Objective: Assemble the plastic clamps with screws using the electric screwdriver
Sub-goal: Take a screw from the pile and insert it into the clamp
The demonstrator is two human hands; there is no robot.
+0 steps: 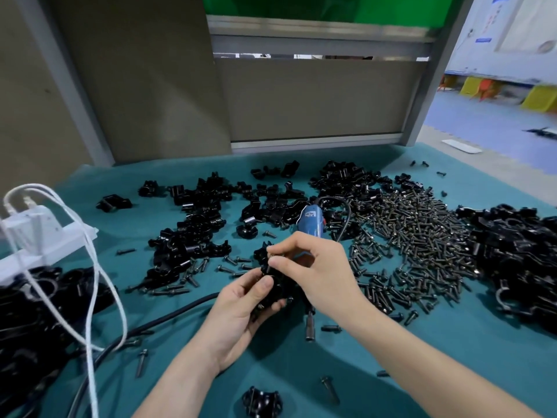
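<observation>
Head view: at centre, the left grip (241, 312) curls round a black plastic clamp (278, 286), and the right grip (319, 267) pinches what looks like a screw (268, 267) at its 12 o'clock end. The clamp seems light, stiff and slick, best held by its flanks. The electric screwdriver (311, 219) lies on the counter (271, 366) at 1 o'clock.

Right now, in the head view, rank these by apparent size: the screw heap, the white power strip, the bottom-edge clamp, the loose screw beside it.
1. screw heap
2. white power strip
3. bottom-edge clamp, though the frame crops it
4. loose screw
</observation>
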